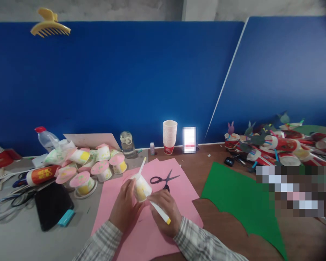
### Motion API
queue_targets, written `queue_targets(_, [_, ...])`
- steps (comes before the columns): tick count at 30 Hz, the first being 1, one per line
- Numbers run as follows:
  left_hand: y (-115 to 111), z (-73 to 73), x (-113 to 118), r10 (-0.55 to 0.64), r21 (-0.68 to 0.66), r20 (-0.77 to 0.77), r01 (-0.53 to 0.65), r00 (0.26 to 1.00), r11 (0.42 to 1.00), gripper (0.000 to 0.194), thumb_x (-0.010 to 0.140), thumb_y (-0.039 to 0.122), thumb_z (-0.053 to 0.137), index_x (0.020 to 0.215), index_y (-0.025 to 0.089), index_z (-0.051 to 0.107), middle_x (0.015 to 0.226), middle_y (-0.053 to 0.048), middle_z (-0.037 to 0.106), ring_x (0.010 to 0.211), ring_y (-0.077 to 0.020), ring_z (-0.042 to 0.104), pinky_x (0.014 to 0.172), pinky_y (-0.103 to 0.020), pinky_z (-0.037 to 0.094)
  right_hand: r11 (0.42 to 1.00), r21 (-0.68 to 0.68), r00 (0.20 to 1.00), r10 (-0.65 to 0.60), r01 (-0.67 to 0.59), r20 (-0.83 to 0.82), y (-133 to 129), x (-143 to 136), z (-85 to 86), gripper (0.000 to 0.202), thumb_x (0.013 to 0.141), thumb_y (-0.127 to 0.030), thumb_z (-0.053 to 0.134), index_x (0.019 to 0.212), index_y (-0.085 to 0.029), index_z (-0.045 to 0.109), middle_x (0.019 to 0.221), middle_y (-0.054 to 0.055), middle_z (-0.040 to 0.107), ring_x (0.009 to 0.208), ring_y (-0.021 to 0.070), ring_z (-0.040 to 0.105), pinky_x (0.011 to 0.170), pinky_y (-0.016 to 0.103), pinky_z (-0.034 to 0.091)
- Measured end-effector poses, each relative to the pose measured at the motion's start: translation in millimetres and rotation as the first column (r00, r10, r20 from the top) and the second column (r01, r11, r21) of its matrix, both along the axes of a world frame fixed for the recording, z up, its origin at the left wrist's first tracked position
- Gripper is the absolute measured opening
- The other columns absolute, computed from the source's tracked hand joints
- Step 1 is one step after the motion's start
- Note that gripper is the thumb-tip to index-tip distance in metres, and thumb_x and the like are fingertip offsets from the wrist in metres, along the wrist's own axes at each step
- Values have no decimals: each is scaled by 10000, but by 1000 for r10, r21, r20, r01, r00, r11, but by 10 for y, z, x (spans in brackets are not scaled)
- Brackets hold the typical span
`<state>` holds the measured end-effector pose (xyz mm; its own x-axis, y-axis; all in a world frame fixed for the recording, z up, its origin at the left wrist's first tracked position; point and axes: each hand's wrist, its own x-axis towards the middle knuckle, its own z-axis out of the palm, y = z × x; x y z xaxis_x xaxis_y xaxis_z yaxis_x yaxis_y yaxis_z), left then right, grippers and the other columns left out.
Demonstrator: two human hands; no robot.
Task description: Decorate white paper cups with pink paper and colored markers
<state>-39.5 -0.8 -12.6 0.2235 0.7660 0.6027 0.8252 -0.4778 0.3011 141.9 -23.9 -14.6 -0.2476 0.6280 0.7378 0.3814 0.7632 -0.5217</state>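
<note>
My left hand [126,206] is wrapped round a white paper cup [141,187] with yellow patches, tilted over the pink paper. A white stick [142,165] sticks up at the cup's upper left. In my right hand [165,210] is a white marker with a yellow end [161,213], its other end at the cup's side. Both hands are above the large pink paper [187,203]. Black scissors [167,179], blades apart, lie on the paper just beyond my right hand, which hides part of one handle.
Pink-topped decorated cups [101,170] cluster at the left, near a black phone [53,206]. A stack of paper cups [170,136] and a glass jar [127,145] stand at the back. Green paper [239,199] and red cups [284,144] are on the right.
</note>
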Motion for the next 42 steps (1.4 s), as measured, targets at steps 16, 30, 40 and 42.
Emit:
queue_targets(16, [-3, 30, 6, 25, -6, -18, -25, 1000, 1000, 804, 664, 639, 442, 1294, 236, 146, 1160, -129, 438, 1087, -310, 462, 838, -482, 521, 1000, -18, 999, -25, 25, 32, 28, 17, -73, 320, 731, -107, 598, 1010, -265, 583, 789, 8, 706, 697, 217, 666, 680, 387, 544])
queue_targets(30, [-3, -21, -8, -1, 6, -39, 1, 999, 1000, 802, 680, 609, 451, 1290, 176, 162, 1185, -148, 414, 1106, -296, 438, 852, -473, 512, 1000, -18, 1000, -1, 1, 0, 0, 9, -13, 334, 758, -102, 600, 1059, -245, 576, 883, 18, 713, 804, 201, 663, 758, 359, 525])
queue_targets(40, [-14, 0, 11, -9, 17, -41, 10, 999, 1000, 779, 693, 606, 439, 1279, 158, 188, 1174, -156, 428, 1107, -294, 439, 856, -475, 509, 1000, -8, 1000, -5, 5, 3, 12, 0, 1, 333, 768, -102, 600, 1066, -248, 568, 893, 19, 714, 810, 189, 661, 761, 346, 524])
queue_targets(42, [-14, 0, 10, -12, 22, -38, 13, 999, 1000, 781, 690, 605, 445, 1279, 158, 192, 1176, -157, 428, 1108, -295, 439, 855, -477, 509, 1000, -10, 1000, -7, 7, 9, 9, 0, -3, 324, 770, -107, 601, 1062, -245, 568, 889, 18, 713, 807, 186, 660, 761, 343, 524])
